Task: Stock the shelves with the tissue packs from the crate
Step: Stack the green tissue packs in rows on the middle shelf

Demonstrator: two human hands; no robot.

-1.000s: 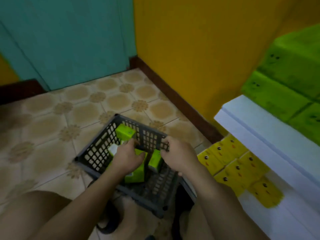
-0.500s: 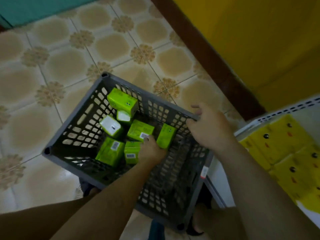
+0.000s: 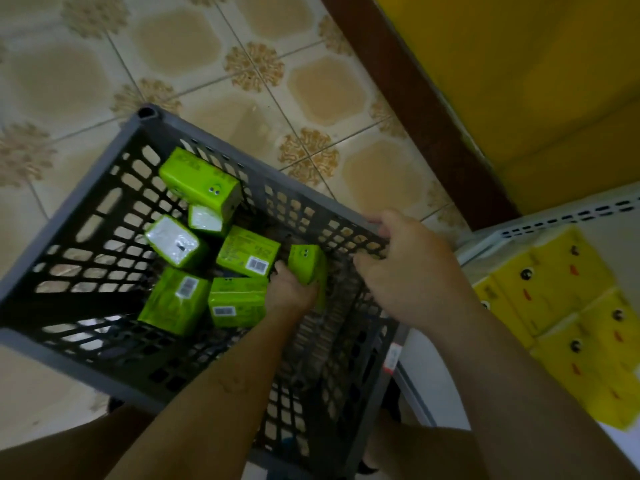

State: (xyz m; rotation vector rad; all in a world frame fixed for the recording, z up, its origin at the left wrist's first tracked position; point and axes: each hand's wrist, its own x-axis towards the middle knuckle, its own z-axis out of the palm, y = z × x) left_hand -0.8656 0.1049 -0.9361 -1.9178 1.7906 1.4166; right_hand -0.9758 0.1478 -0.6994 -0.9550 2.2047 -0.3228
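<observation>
Left hand [image 3: 291,293] now wraps small green tissue pack [image 3: 309,262] mid-frame; right hand [image 3: 405,268] grips grey plastic crate [image 3: 147,114] rim. Ready to lift out.

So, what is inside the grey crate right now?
Seven green tissue packs lie loose in the crate; the left hand grips the rightmost pack. The right hand holds the rim. Anything under the left forearm is covered.
</observation>
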